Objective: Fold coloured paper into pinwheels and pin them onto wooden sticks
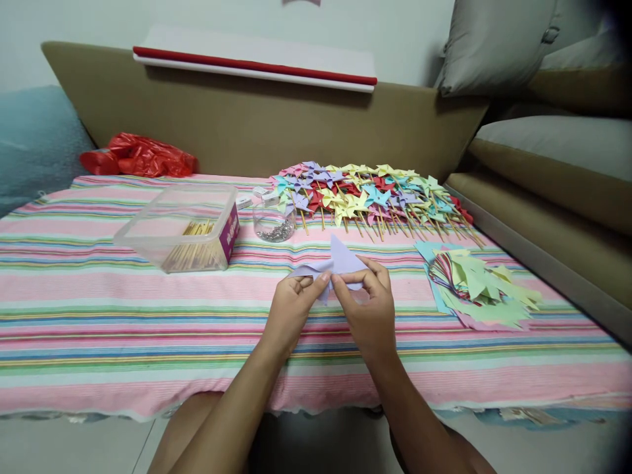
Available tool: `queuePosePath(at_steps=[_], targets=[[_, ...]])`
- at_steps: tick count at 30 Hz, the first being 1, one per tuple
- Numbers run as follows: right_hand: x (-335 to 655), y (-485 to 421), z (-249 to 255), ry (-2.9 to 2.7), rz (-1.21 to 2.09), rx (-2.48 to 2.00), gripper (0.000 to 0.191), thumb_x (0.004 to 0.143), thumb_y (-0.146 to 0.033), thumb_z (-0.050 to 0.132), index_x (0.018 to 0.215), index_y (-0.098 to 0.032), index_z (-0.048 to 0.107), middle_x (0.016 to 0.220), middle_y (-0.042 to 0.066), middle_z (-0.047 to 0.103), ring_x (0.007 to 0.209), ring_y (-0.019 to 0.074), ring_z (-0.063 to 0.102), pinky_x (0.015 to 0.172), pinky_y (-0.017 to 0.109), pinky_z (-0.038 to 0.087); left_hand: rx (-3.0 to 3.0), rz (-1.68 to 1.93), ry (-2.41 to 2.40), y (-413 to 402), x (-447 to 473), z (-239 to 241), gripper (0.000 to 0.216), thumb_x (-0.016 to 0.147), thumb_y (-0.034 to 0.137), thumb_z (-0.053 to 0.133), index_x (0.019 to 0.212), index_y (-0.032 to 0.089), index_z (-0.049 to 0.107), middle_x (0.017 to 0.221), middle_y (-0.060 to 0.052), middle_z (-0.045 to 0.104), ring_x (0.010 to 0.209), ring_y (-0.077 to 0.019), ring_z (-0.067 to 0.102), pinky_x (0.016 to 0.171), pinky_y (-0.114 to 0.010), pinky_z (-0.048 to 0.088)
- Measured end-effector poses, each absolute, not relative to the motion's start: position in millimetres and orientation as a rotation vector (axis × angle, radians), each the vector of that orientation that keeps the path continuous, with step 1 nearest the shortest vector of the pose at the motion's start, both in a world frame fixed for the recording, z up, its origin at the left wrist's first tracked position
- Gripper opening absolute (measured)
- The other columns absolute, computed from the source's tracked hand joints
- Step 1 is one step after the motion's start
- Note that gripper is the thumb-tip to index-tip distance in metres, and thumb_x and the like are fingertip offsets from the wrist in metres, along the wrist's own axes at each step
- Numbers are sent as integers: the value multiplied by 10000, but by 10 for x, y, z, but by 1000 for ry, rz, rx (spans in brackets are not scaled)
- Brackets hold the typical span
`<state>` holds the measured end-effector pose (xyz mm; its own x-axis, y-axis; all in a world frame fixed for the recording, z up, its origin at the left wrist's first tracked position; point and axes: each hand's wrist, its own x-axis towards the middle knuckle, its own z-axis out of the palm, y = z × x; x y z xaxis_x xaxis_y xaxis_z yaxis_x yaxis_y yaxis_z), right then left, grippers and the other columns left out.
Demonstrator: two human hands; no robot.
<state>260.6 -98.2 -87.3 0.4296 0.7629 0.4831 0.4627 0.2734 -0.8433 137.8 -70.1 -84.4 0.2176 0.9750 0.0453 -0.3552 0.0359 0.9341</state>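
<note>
Both hands meet over the striped cloth [99, 329] in front of me, pinching a lilac sheet of cut paper [342, 258]. My left hand [291, 309] grips its near left flap with thumb and forefinger. My right hand [368, 306] pinches the middle, and one pointed flap stands up behind the fingers. A pile of cut coloured paper squares [478, 286] lies just right of my right hand. A clear cup of metal pins [274, 224] sits beyond the hands.
Several finished paper pinwheels on sticks [370, 194] lie in rows at the back. A clear plastic box of wooden sticks [185, 227] stands at the left. A red plastic bag [141, 156] lies far left. A sofa [553, 178] borders the right side.
</note>
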Motion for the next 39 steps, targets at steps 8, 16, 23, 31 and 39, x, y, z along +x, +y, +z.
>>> queuePosePath(at_steps=[8,16,23,31,39], targets=[[2550,-1002,-850,-1184,247,-1338,104,826,-286,716,753,-213,703,1167,97,600,1215,274,564,1064,468,403,1091,1217,781,-684,1380,-860,279,785,420,805,843,172,689,734,4,623,754,-154,590,760,-265,465],[2676,-956,-868,-1099,366,-1354,646,697,-408,831,1259,-259,549,1341,118,555,1225,289,565,978,484,485,1530,1247,978,-656,1236,-806,355,864,432,710,641,201,557,613,35,456,610,-136,440,594,-259,342],[2944,-963,-770,-1323,894,-1273,274,740,-456,800,853,-207,781,1331,139,623,1229,320,586,936,443,533,1756,1077,832,-583,1066,-653,200,842,358,742,712,207,733,639,7,570,606,-156,477,637,-259,376],[2894,-958,-782,-1406,738,-1295,211,777,-408,762,854,-213,790,1307,130,643,1225,313,590,953,444,526,1721,1014,871,-530,1100,-705,313,864,399,701,627,200,658,635,4,569,594,-148,477,584,-256,338],[2894,-956,-816,-1321,857,-1272,255,754,-408,795,917,-212,795,1324,115,654,1215,316,609,943,432,533,1599,953,823,-524,1099,-706,220,851,409,726,821,193,695,674,-7,626,618,-158,561,555,-245,375]])
